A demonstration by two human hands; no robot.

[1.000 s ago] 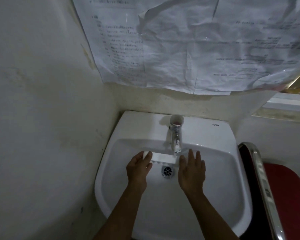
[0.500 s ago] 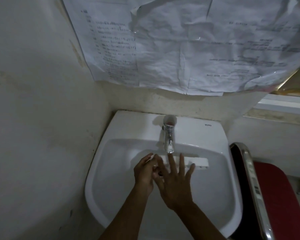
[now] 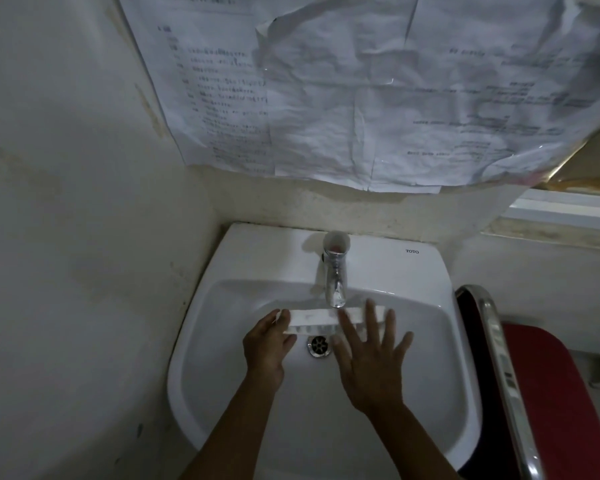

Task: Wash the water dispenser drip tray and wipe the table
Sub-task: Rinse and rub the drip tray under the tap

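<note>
Hands (image 3: pixel 267 344) (image 3: pixel 369 362), two, on one tray (image 3: pixel 312 318)

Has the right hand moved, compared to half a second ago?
Yes. The right hand went rightward: it lay before the faucet, overlapping the left hand; now it sits right of the drain, apart.

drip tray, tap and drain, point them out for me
drip tray (image 3: pixel 312 318): head view, on its white top face between the two hands
tap (image 3: pixel 335 282): head view, on the chrome spout body
drain (image 3: pixel 318 345): head view, on the metal grate at the basin bottom
</note>
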